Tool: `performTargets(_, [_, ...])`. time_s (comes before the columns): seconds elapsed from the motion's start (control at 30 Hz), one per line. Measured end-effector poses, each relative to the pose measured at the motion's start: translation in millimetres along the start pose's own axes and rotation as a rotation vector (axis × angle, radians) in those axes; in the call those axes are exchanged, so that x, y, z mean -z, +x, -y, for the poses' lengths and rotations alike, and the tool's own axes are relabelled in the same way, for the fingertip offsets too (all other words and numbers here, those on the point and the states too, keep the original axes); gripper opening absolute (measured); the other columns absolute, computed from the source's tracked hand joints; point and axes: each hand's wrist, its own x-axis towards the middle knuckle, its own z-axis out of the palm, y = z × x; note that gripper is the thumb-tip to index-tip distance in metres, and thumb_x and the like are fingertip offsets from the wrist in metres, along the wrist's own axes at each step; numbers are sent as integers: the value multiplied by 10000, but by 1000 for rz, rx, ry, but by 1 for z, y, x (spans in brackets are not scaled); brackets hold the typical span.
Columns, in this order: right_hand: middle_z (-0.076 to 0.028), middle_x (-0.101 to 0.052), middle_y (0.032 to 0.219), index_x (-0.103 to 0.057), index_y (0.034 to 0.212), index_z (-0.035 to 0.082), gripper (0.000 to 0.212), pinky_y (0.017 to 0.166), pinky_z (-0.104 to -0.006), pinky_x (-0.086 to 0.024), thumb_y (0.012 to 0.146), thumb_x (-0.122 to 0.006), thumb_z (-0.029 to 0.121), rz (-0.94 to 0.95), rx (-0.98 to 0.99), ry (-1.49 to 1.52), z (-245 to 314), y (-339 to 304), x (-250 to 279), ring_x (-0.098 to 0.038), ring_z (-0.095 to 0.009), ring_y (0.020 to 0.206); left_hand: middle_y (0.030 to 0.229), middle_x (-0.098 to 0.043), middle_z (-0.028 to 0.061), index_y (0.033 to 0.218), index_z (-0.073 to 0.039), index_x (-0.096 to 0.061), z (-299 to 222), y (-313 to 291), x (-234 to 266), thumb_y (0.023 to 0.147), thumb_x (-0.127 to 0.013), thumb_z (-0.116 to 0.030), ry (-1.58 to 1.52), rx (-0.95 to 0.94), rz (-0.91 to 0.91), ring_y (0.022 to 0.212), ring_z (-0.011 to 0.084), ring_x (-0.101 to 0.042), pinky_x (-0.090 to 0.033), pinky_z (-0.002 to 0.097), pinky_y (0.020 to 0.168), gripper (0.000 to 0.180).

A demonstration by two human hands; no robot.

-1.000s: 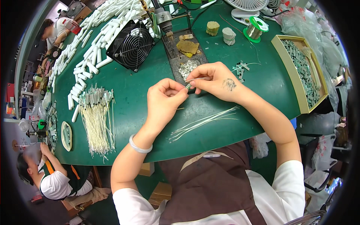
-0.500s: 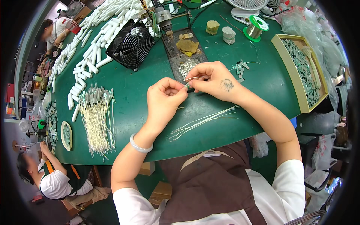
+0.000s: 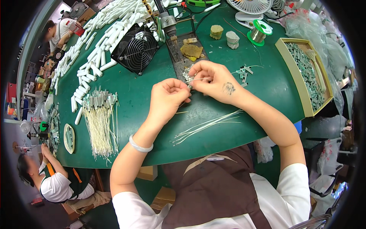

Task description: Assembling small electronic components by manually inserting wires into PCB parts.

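Over the middle of the green table, my two hands meet at their fingertips. My right hand [image 3: 219, 83] pinches a thin white wire [image 3: 197, 79] between thumb and fingers. Close against it, my left hand [image 3: 167, 98] is closed in a pinch on a tiny piece, mostly hidden by the fingertips. Several loose white wires [image 3: 207, 126] lie on the table in front of my hands. Just beyond the fingers is a heap of silvery scraps [image 3: 187, 73] on a dark plate, below a clamped soldering iron [image 3: 167, 22] and a yellow-brown sponge [image 3: 191, 50].
A bundle of wired small boards [image 3: 100, 126] lies left, near a shallow dish [image 3: 69, 138]. A black fan [image 3: 137, 49] stands before many white tubes [image 3: 97, 57]. Rightward are small boards [image 3: 244, 71], a solder spool [image 3: 260, 32] and a box of boards [image 3: 305, 80]. Two people sit at left.
My right fingertips have shifted slightly up and the wire shows at a changed angle. The small greenish piece at my left fingertips is now mostly hidden. The view has shifted slightly.
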Motion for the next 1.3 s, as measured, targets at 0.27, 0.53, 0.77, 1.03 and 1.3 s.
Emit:
performTargets(0.27, [52, -479, 700, -556, 856, 10, 92, 521, -185, -335, 859, -621, 76, -163, 76, -148, -1, 9, 6, -396, -8, 595, 737, -654, 41, 839, -3, -613, -1, 22, 2, 809, -595, -52, -53, -35, -88, 620, 95, -616, -423, 193, 545, 60])
performTargets(0.53, [-62, -552, 674, -572, 793, -8, 151, 517, -258, -426, 767, -678, 96, -274, 216, -337, -1, 13, 5, -497, -116, 553, 737, -652, 39, 819, -2, -615, -2, 35, 0, 801, -605, -40, -119, -75, -122, 615, 92, -609, -417, 190, 541, 42])
performTargets(0.77, [-74, -585, 702, -593, 812, -9, 145, 523, -256, -438, 797, -683, 104, -289, 239, -278, -3, 15, 4, -535, -110, 573, 746, -654, 49, 833, 4, -616, -3, 37, -1, 803, -607, -36, -179, -99, -153, 617, 96, -611, -423, 192, 543, 50])
performTargets(1.03, [-75, -595, 709, -605, 829, -14, 141, 535, -247, -445, 818, -679, 105, -309, 258, -281, 0, 13, 3, -537, -93, 588, 755, -657, 52, 845, 9, -616, -6, 36, -4, 800, -615, -32, -214, -121, -166, 617, 98, -612, -426, 191, 545, 61])
performTargets(1.3, [-70, -588, 700, -612, 827, -11, 133, 525, -244, -428, 821, -677, 106, -312, 263, -279, -1, 13, 2, -517, -88, 578, 761, -657, 53, 847, 10, -613, -6, 35, -4, 796, -623, -24, -226, -137, -170, 624, 100, -616, -428, 192, 550, 62])
